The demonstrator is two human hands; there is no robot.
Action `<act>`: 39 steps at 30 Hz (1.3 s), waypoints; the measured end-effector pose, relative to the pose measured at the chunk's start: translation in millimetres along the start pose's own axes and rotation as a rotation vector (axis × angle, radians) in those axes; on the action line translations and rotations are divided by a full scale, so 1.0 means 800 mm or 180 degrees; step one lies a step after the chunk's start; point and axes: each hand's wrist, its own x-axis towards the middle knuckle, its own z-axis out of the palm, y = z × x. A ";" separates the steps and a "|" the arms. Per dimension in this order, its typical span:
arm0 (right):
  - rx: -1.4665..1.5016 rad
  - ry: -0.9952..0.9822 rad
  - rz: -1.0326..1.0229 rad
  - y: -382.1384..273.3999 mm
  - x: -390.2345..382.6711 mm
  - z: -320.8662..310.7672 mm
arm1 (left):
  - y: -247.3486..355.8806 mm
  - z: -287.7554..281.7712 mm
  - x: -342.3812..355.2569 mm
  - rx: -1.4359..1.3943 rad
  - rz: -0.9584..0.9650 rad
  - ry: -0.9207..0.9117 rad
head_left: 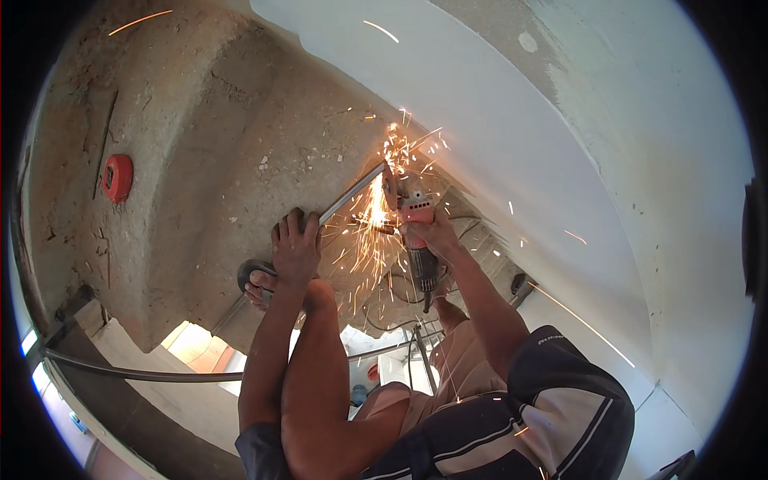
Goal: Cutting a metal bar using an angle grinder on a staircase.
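Observation:
My left hand [296, 246] is closed on a narrow metal bar [350, 194], pressing down near its middle, just beyond my bent knee. A red and black angle grinder [419, 240] is in my right hand [434, 234], my fingers wrapped round its body. The grinder's disc [390, 187] meets the bar's far end, and bright orange sparks [374, 210] spray from there both toward me and away. Glare partly hides the contact point. Below my left hand, what looks like my foot in a black sandal [253, 276] is beside the bar.
Rough concrete steps [184, 184] spread out at the left, with a red tape measure [118, 178] on them. A white wall [512, 120] runs along the right. A dark cable [384, 326] loops below the grinder. A curved metal rail [152, 374] crosses the lower left.

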 end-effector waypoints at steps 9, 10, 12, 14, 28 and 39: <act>-0.0186 -0.0026 0.0061 0.009 0.007 -0.004 | -0.001 -0.002 0.001 -0.0037 0.0025 0.0044; -0.0191 -0.0026 0.0063 0.011 0.010 -0.006 | 0.000 -0.003 0.002 -0.0041 0.0021 0.0043; 0.0057 -0.0137 -0.0003 0.014 0.014 -0.008 | 0.002 -0.004 0.004 -0.0067 0.0005 0.0039; 0.0203 -0.0168 0.0146 0.008 0.009 -0.006 | 0.000 -0.005 0.003 -0.0061 0.0014 0.0025; -0.0117 -0.0216 0.0149 0.018 0.020 -0.001 | -0.007 -0.007 -0.002 -0.0088 0.0036 0.0076; -0.0208 0.0019 0.0136 0.003 0.015 0.001 | 0.000 -0.006 0.003 -0.0275 0.0015 0.0036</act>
